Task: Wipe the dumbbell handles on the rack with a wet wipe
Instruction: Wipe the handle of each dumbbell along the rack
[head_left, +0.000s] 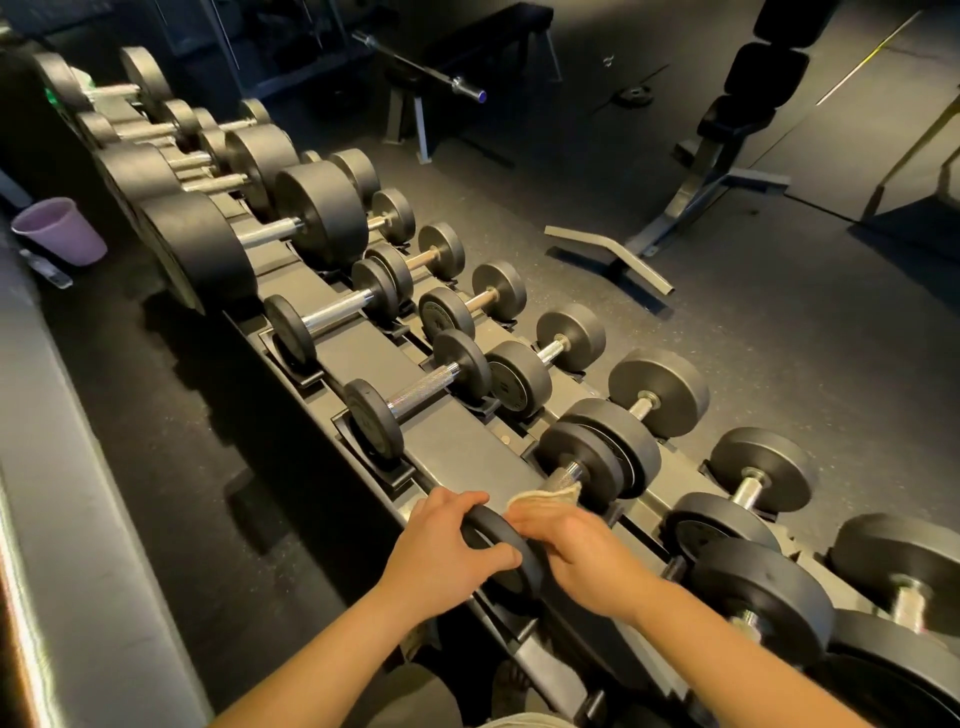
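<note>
A long dark rack (457, 447) runs from near right to far left, loaded with black dumbbells with chrome handles. At its near end lies a small dumbbell (576, 462). My left hand (447, 551) grips the rim of that dumbbell's near head (498, 545). My right hand (576, 551) is wrapped round the handle with a pale wipe (545, 491) that sticks out past my fingers. Most of this handle is hidden under my right hand; a short knurled bit shows beside the far head.
Two more small dumbbells (415, 395) sit on the upper row just beyond. Heavy dumbbells (260, 234) fill the far left. A purple cup (60, 228) stands on the left ledge. Benches (727, 130) and a barbell (415, 62) stand on the dark floor.
</note>
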